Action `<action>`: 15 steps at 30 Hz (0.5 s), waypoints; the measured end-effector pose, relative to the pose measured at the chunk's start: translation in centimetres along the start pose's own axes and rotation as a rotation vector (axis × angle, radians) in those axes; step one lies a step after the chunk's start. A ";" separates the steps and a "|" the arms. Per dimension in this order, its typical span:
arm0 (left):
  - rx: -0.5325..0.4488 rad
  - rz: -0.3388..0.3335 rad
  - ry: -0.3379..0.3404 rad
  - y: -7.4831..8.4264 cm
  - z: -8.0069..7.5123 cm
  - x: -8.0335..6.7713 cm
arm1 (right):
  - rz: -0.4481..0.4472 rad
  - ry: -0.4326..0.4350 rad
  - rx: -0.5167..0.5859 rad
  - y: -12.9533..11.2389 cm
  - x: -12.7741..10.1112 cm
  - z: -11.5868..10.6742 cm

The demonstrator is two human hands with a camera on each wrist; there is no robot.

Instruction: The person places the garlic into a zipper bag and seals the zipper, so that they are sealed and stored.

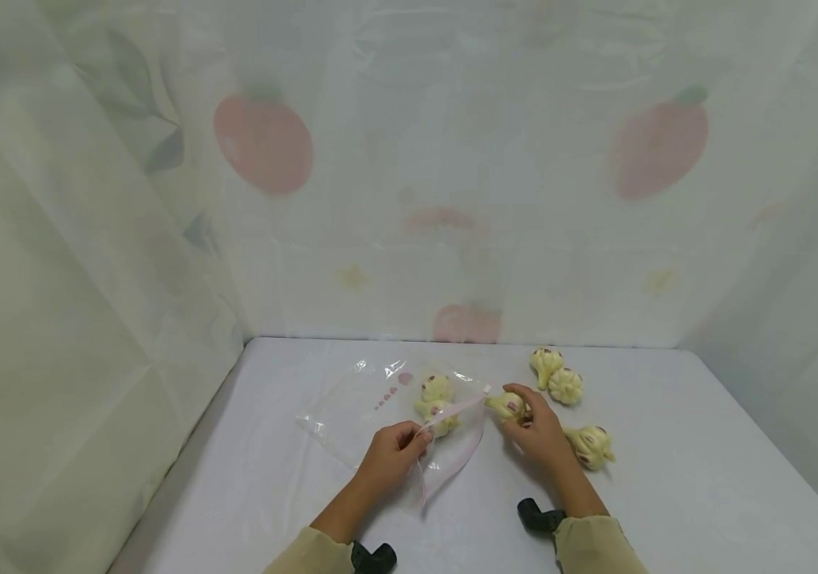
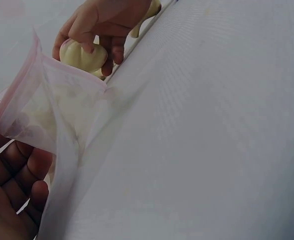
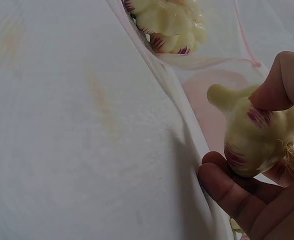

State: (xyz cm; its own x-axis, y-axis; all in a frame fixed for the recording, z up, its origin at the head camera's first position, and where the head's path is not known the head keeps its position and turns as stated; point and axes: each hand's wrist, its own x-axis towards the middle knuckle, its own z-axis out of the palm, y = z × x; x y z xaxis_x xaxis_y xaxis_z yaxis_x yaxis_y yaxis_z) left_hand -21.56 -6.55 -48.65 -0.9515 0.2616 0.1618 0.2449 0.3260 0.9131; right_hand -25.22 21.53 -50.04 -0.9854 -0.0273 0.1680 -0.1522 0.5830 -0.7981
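My left hand (image 1: 391, 456) pinches the pink-edged rim of a clear plastic zip bag (image 1: 359, 406), whose mouth gapes toward the right. Inside the bag lie garlic bulbs (image 1: 437, 389), pale with purple streaks. Just right of the bag's mouth, my right hand (image 1: 540, 426) holds another garlic bulb (image 3: 259, 132) between thumb and fingers, its stem pointing toward the bag. In the left wrist view, that held bulb (image 2: 84, 56) shows just beyond the pink rim (image 2: 74, 72).
Two garlic bulbs (image 1: 556, 375) lie together at the back right of the white table (image 1: 667, 494). Another garlic bulb (image 1: 591, 446) rests right of my right wrist. Fruit-patterned curtains (image 1: 552, 199) hang behind the table and at both sides.
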 end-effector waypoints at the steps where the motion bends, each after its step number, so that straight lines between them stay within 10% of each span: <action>1: -0.004 0.001 -0.001 0.5 -0.1 -0.2 | 0.004 0.002 -0.003 0.0 0.0 0.0; 15: -0.024 0.032 0.028 0.5 0.0 -0.2 | 0.093 -0.056 0.274 -0.2 0.1 -0.3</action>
State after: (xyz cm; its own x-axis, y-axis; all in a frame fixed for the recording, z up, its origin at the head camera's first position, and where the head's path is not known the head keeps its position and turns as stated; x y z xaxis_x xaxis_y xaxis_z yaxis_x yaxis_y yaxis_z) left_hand -21.24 -6.46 -48.19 -0.9481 0.2460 0.2014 0.2714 0.2963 0.9157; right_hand -25.23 21.70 -49.68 -0.9976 -0.0336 0.0605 -0.0684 0.3442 -0.9364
